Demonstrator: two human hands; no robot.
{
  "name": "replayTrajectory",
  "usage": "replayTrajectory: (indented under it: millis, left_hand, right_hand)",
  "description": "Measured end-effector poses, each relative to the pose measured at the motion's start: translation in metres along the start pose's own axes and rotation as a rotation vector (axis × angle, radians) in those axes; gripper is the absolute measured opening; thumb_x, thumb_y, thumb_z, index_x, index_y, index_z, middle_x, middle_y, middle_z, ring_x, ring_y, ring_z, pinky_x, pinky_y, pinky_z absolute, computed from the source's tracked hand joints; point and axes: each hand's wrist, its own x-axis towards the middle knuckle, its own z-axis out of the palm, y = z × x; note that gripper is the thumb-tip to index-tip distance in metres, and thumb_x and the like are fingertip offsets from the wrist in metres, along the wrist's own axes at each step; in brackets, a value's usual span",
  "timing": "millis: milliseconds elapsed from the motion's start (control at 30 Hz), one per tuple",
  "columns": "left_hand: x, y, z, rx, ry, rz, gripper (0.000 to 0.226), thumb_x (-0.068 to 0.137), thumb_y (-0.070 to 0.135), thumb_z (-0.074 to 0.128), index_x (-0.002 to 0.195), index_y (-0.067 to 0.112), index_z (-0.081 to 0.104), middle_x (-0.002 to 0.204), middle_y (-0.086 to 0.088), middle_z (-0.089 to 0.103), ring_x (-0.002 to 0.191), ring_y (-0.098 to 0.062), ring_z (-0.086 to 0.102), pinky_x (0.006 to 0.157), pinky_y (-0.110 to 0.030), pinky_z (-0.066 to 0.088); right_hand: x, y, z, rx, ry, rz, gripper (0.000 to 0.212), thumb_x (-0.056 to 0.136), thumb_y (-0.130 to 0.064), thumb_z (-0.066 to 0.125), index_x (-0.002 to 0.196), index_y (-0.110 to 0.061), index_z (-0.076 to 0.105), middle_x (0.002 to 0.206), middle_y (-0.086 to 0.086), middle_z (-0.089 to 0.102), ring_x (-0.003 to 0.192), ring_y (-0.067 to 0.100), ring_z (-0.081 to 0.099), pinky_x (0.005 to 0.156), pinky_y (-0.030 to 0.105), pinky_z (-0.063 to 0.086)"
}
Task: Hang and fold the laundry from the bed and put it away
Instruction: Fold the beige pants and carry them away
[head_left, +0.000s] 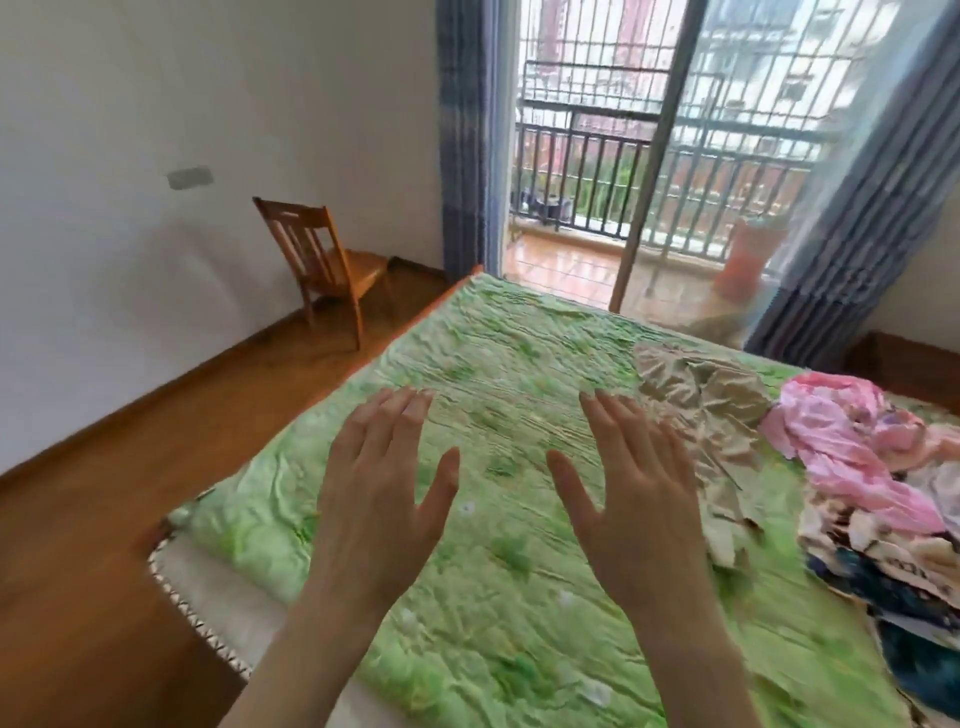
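A single head-worn wide-angle view looks forward and down from beside the bed (498, 597), close over its green cover. It faces the balcony door (649, 171) across the room, with a wooden chair (324, 262) far left.

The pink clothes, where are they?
In the head view, the pink clothes lie on the right side of the green bed cover, on top of the laundry pile, beyond the right hand.
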Motion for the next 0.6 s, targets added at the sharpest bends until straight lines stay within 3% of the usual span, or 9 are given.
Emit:
replayTrajectory:
  millis: [267, 600]
  left_hand:
    - [-0.033, -0.169, -0.092, 0.202, 0.050, -0.255, 0.057, 0.107, 0.047, 0.045, 0.150, 0.010, 0.050, 0.153, -0.008, 0.053, 0.149, -0.024, 0.041, 0.123, -0.043, 0.032]
    - [-0.054, -0.298, -0.146, 0.312, 0.137, -0.458, 0.055, 0.107, 0.046, 0.043, 0.149, 0.011, 0.051, 0.152, -0.006, 0.053, 0.148, -0.021, 0.041, 0.121, -0.044, 0.036]
  right_hand:
    - [0.039, -0.176, 0.094, 0.207, -0.064, -0.265, 0.060, 0.106, -0.054, 0.045, 0.155, -0.019, 0.047, 0.159, -0.001, 0.048, 0.152, 0.016, 0.036, 0.128, 0.041, 0.022]
    - [0.060, -0.331, 0.182, 0.353, -0.161, -0.492, 0.057, 0.108, -0.054, 0.046, 0.155, -0.022, 0.046, 0.161, -0.005, 0.045, 0.155, 0.012, 0.030, 0.127, 0.043, 0.025]
